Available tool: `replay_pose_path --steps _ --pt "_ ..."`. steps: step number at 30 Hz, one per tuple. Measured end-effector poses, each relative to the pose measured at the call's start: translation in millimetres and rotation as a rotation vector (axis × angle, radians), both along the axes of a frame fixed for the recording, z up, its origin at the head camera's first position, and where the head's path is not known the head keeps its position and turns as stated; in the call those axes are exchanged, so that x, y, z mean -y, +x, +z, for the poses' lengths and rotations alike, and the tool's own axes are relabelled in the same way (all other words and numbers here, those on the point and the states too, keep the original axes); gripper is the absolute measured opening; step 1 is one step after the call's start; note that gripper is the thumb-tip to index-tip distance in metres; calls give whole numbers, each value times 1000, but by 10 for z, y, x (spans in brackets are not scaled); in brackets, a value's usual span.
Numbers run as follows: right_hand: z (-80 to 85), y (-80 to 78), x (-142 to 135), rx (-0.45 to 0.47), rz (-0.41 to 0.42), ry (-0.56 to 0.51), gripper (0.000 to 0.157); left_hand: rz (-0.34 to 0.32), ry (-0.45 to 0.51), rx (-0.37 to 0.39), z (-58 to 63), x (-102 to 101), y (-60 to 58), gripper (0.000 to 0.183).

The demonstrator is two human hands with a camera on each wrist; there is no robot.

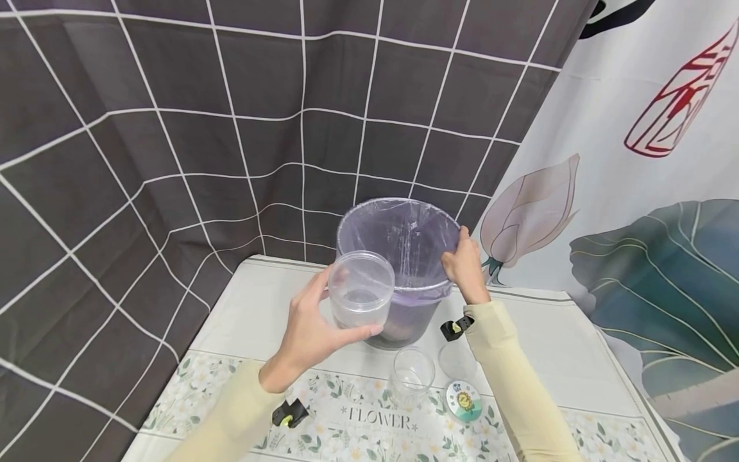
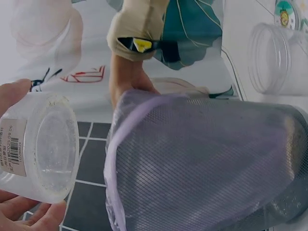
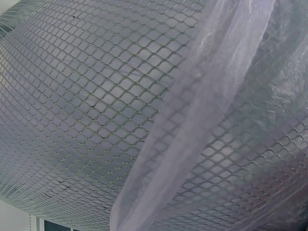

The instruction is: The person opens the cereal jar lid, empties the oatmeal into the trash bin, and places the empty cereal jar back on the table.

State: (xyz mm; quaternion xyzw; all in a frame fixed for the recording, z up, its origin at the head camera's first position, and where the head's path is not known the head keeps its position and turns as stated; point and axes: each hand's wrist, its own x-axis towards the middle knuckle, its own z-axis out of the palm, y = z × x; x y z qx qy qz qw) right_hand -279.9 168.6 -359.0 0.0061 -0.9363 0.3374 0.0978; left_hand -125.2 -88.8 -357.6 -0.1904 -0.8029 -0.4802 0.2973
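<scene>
My left hand (image 1: 312,330) grips a clear plastic tub (image 1: 362,292) from its side, thumb under the front and fingers behind. A printed barcode label (image 2: 14,147) shows on the tub's wall in the left wrist view. The tub is held tilted in front of the near rim of a mesh trash bin (image 1: 412,314). A translucent purple bag (image 3: 192,110) lines the bin and folds over its rim. On the bin's right side, my right hand (image 1: 466,266) holds the rim and the bag edge. The right wrist view shows mostly mesh and bag.
In front of the bin stands a clear jar (image 1: 411,375). Beside it lie a round lid with a cartoon flower (image 1: 464,401) and a clear disc (image 1: 457,360). A flower-print cloth (image 1: 277,282) covers the table; a dark checked curtain (image 1: 260,154) hangs behind.
</scene>
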Motion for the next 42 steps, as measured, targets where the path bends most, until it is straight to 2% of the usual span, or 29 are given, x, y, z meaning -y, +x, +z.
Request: replay_pose_path --steps 8,22,33,39,42 --pt "-7 -5 -17 8 1 -1 77 13 -14 -13 -1 -6 120 99" --pt "-10 -15 -20 -32 14 1 75 -1 -1 -4 -98 -9 180 99" --pt "-14 -20 2 -28 7 7 74 4 -4 22 -316 -15 207 97" --pt "-3 -19 -5 -37 -1 4 74 -5 -2 1 -439 -35 170 97" --pt "-4 -20 -7 -40 -3 1 74 -7 -3 15 -485 -46 157 97"
